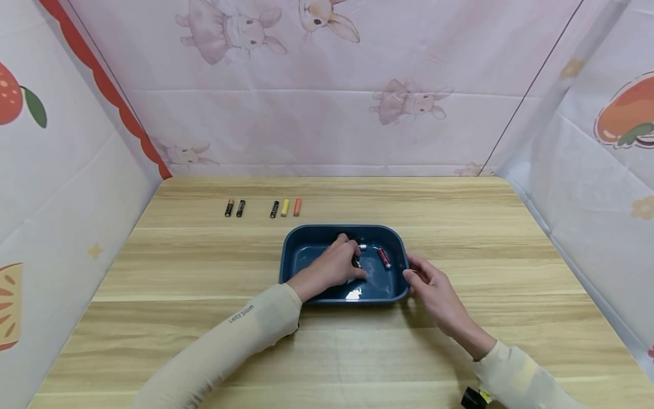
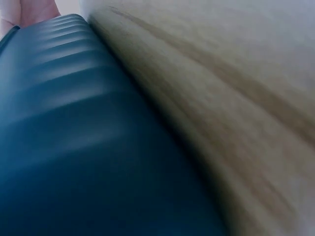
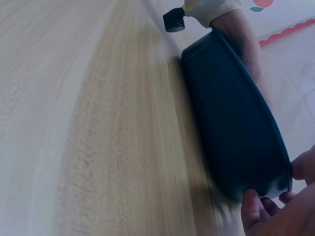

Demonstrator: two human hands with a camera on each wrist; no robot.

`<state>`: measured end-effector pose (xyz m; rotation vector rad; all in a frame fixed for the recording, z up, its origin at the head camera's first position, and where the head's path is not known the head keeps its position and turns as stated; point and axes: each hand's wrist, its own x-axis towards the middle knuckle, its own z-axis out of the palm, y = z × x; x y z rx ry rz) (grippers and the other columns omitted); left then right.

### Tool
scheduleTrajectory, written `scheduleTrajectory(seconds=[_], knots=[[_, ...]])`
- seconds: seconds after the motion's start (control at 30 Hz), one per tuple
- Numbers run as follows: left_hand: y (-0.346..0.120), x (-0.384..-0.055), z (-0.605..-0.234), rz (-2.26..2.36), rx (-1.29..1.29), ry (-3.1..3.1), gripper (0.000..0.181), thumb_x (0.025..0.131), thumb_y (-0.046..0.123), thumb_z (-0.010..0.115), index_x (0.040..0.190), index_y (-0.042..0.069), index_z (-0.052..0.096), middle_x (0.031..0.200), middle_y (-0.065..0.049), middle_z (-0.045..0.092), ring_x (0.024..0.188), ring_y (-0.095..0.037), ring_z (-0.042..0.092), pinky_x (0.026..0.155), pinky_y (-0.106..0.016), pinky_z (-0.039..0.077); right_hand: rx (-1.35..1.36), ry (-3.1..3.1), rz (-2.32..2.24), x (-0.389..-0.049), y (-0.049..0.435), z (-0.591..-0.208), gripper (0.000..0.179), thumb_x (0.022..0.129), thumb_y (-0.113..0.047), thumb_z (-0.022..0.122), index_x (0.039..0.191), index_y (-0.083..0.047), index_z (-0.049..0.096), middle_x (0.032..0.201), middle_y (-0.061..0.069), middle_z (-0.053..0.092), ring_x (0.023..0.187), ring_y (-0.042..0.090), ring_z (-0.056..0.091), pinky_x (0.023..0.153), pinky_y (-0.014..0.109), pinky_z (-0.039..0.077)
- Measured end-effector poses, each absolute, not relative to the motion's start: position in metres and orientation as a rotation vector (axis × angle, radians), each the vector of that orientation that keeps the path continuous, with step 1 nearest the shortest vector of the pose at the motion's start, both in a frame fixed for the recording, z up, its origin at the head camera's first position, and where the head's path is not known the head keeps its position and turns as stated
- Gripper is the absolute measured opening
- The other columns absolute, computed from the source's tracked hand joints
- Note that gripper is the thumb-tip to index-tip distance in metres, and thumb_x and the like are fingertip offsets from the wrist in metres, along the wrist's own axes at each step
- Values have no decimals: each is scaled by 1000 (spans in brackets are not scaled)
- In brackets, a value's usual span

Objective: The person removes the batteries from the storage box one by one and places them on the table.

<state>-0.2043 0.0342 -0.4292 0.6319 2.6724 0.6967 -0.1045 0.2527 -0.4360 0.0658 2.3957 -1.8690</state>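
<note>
A dark blue rectangular basin (image 1: pixel 317 301) stands on the wooden table. My left hand (image 1: pixel 334 264) reaches down into it, back of the hand up, thumb spread toward the front. A dark battery (image 1: pixel 356 262) shows between its thumb and fingers; the fingertips are hidden, so I cannot tell whether they grip it. Just right of the fingers is a silvery battery end (image 1: pixel 363 247), and farther right lies a red battery (image 1: pixel 384 258). My right hand (image 1: pixel 434 292) holds the basin's right end, its fingers (image 3: pixel 251 209) curled against the outer wall in the right wrist view.
Behind the basin, to the left, several batteries stand in a row: two dark ones (image 1: pixel 235 208), then another dark one (image 1: pixel 274 209), a yellow one (image 1: pixel 285 207) and an orange one (image 1: pixel 297 207). Printed cloth walls (image 1: pixel 327 130) enclose the table (image 1: pixel 179 255).
</note>
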Motion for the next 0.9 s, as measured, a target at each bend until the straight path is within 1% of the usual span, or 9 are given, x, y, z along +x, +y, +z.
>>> scheduleTrajectory(seconds=[0.13, 0.2, 0.4, 0.63, 0.7, 0.8, 0.9], knots=[[34, -204, -430, 661, 678, 2680, 42, 87, 38, 85, 115, 9, 71, 115, -6, 54, 92, -18, 55, 80, -32, 52, 65, 2401, -1861, -105, 252, -436, 47, 110, -12, 50, 153, 5, 41, 146, 25, 52, 115, 32, 57, 82, 22, 55], [33, -205, -430, 648, 711, 2671, 39, 88, 37, 84, 113, 9, 74, 114, -6, 56, 92, -18, 55, 79, -31, 52, 63, 2403, -1861, -105, 252, -436, 47, 110, -12, 50, 153, 5, 41, 146, 25, 52, 116, 32, 58, 82, 22, 55], [28, -209, -431, 680, 787, 2611, 38, 88, 32, 85, 117, 8, 78, 113, -8, 61, 96, -18, 52, 80, -30, 53, 62, 2398, -1864, -104, 252, -434, 48, 110, -11, 50, 153, 6, 40, 148, 25, 51, 117, 33, 57, 83, 22, 55], [23, -213, -428, 667, 834, 2547, 35, 88, 30, 85, 117, 10, 79, 113, -6, 64, 99, -18, 51, 84, -31, 51, 75, 2401, -1857, -103, 251, -434, 47, 110, -12, 51, 153, 5, 41, 146, 25, 52, 116, 33, 57, 83, 23, 55], [21, -214, -427, 639, 862, 2535, 34, 89, 26, 84, 118, 10, 79, 114, -6, 65, 100, -18, 51, 86, -32, 51, 78, 2400, -1854, -103, 251, -435, 47, 110, -12, 51, 153, 4, 41, 147, 24, 52, 117, 33, 57, 83, 23, 55], [19, -215, -426, 605, 911, 2527, 28, 91, 15, 82, 119, 10, 78, 114, -5, 68, 101, -17, 52, 89, -32, 51, 78, 2403, -1855, -103, 251, -435, 47, 110, -12, 51, 153, 5, 41, 146, 25, 52, 117, 33, 57, 83, 23, 55], [17, -215, -427, 592, 928, 2535, 22, 94, 7, 77, 116, 10, 79, 111, -3, 68, 99, -16, 52, 87, -30, 51, 74, 2411, -1857, -103, 251, -435, 47, 110, -12, 50, 153, 5, 41, 146, 25, 52, 117, 33, 58, 83, 22, 55]])
